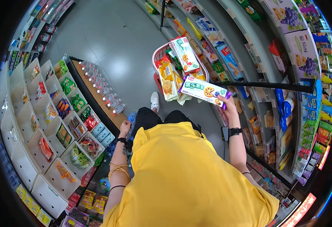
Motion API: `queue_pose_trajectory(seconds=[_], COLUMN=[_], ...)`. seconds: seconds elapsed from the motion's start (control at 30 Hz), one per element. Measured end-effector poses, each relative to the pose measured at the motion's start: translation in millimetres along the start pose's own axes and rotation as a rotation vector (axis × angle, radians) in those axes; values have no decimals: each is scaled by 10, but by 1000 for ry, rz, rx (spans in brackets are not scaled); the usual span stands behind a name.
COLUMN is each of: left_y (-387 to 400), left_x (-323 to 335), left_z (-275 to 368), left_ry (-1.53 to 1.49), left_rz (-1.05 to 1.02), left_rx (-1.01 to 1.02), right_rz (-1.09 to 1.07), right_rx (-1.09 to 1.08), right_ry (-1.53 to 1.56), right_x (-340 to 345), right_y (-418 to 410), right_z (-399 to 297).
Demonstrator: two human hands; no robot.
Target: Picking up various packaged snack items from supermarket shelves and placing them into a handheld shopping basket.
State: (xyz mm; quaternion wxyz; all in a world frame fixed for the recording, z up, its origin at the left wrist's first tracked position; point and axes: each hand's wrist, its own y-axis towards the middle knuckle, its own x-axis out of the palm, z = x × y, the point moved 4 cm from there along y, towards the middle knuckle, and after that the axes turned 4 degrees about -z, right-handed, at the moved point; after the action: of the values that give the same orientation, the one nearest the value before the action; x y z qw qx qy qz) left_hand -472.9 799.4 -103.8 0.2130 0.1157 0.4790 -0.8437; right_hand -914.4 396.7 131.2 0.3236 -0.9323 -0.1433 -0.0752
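My right hand (pixel 227 105) grips the right end of a white and purple biscuit pack (pixel 201 90) printed with a blueberry and round biscuits. Its left end reaches over the near rim of a pink plastic shopping basket (pixel 158 51). Inside the basket, a white and red biscuit pack (pixel 185 54) lies on top of other snacks, with a yellow biscuit pack (pixel 167 81) at its left. My left hand (pixel 125 127) hangs with curled fingers beside my left thigh, close to a clear plastic bottle (pixel 132 117). Nothing shows in its grip.
To the right, tiered shelves (pixel 241 37) hold packaged snacks, with a black bar (pixel 273 86) jutting across them. White bins (pixel 52 85) of wrapped sweets stand at the left. Several water bottles (pixel 104 90) line a wooden ledge (pixel 83 75). Grey floor tiles (pixel 112 31) stretch ahead.
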Motion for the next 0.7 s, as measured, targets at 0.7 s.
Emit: queue_pose_trajectory(seconds=[0.7], left_y=[69], left_x=[-21], left_z=[-10], left_ry=[63], left_rz=[36], left_rx=[15], right_rz=[196], right_rx=[115], right_ry=[-31], right_x=[115], right_y=[392], right_z=[614])
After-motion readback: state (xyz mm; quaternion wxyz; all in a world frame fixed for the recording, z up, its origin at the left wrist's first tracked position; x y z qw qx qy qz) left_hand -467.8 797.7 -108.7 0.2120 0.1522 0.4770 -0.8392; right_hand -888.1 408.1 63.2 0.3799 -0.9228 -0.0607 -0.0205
